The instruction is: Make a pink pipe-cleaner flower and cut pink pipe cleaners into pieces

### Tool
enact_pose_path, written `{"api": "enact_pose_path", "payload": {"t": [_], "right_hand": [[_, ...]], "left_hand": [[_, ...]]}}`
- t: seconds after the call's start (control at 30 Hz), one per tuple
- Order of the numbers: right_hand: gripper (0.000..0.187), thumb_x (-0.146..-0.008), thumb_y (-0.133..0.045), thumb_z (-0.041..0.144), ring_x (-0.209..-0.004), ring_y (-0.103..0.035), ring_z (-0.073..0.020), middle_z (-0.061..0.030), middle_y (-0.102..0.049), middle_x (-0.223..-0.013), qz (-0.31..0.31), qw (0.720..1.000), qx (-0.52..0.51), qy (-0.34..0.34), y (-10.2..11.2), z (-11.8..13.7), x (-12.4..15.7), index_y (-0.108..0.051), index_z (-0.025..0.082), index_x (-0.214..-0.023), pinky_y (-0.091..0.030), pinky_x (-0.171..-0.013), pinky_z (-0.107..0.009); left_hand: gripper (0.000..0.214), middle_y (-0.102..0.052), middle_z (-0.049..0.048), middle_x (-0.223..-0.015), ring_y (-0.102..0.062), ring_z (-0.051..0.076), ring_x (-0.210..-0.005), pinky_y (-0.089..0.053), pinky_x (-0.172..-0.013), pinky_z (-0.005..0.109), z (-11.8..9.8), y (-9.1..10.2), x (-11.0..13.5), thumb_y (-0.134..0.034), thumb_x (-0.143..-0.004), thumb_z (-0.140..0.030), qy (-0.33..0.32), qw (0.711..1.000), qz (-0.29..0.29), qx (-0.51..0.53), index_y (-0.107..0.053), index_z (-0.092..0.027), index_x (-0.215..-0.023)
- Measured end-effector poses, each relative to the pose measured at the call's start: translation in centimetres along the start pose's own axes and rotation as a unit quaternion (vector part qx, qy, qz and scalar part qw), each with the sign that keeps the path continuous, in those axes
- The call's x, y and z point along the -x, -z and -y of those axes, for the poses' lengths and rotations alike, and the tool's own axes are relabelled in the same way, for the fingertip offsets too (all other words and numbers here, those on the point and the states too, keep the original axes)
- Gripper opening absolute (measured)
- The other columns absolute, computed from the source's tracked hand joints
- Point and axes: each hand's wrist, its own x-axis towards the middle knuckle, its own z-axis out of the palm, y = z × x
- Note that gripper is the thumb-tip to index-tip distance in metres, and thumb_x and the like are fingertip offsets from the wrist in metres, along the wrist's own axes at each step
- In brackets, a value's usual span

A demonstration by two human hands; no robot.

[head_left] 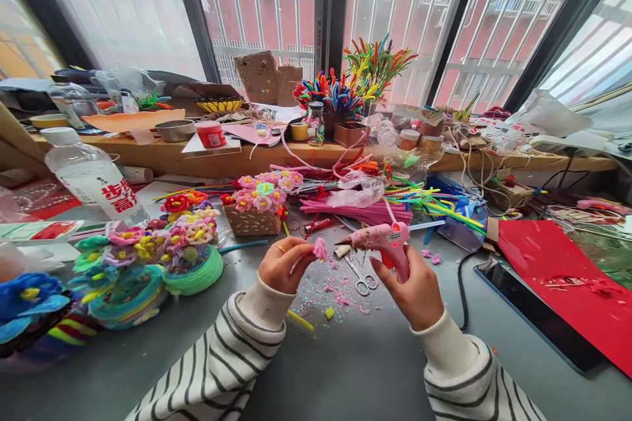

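My left hand (285,264) pinches a small pink fuzzy flower (320,249) between thumb and fingertips. Wrapped round the handle of a pink hot glue gun (382,238) is my right hand (413,289). The gun's nozzle points left at the flower, with a short gap between them. Below the gun lie silver scissors (364,279). Pink fuzzy scraps (340,296), a yellow scrap (330,313) and fine glitter are scattered on the grey table under my hands. Behind my left hand stands a patterned box (251,218) topped with pink and yellow fuzzy flowers (261,192).
Pots of fuzzy flowers (192,263) and a water bottle (93,177) stand at left. Pink pipe cleaners (355,212) lie behind the gun. At right are a phone (538,316), a black cable (463,289) and red sheets (557,276). A crowded wooden ledge (276,156) runs below the windows.
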Motion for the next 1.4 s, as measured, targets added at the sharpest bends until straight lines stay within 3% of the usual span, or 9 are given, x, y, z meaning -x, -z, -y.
{"api": "enact_pose_path", "payload": {"t": [0.27,0.47,0.9,1.4], "right_hand": [[0.030,-0.066,-0.048,0.044,-0.035,-0.036,-0.0087,0.0062,-0.039,-0.044,-0.048,0.998,-0.036,0.029,-0.24,0.19,0.57,-0.047,0.015,-0.073,-0.034,-0.038,-0.021],[0.031,-0.066,-0.048,0.043,-0.035,-0.038,-0.0085,0.0052,-0.040,-0.046,-0.081,0.995,-0.033,0.040,-0.06,0.41,0.80,-0.047,0.014,-0.074,-0.036,-0.038,-0.022],[0.033,-0.069,-0.046,0.040,-0.037,-0.044,-0.0112,-0.0010,-0.050,-0.049,-0.154,0.981,0.016,0.121,-0.18,0.35,0.93,-0.050,0.009,-0.082,-0.038,-0.041,-0.024],[0.028,-0.072,-0.043,0.035,-0.041,-0.047,-0.0121,-0.0043,-0.055,-0.056,-0.154,0.977,0.034,0.144,-0.40,-0.20,0.95,-0.049,0.010,-0.084,-0.038,-0.039,-0.023]], "left_hand": [[0.015,-0.053,0.0033,-0.063,-0.047,0.012,-0.059,-0.041,-0.055,0.027,-0.44,0.69,-0.50,-0.055,-0.064,-0.011,-0.053,0.996,-0.057,-0.048,-0.059,-0.015,-0.078],[0.013,-0.057,0.0033,-0.065,-0.051,0.012,-0.061,-0.041,-0.062,0.030,-0.72,0.63,-0.51,-0.054,-0.063,-0.008,-0.049,0.998,-0.046,-0.014,-0.055,-0.014,-0.074],[0.012,-0.056,0.0052,-0.067,-0.052,0.012,-0.063,-0.044,-0.058,0.025,-0.82,0.55,-0.40,-0.051,-0.065,-0.007,-0.034,0.998,-0.044,0.032,-0.053,-0.013,-0.075],[0.012,-0.056,0.0065,-0.067,-0.052,0.012,-0.062,-0.044,-0.058,0.026,-0.91,0.55,-0.34,-0.050,-0.064,-0.006,-0.025,0.998,-0.042,0.036,-0.054,-0.011,-0.074]]}}
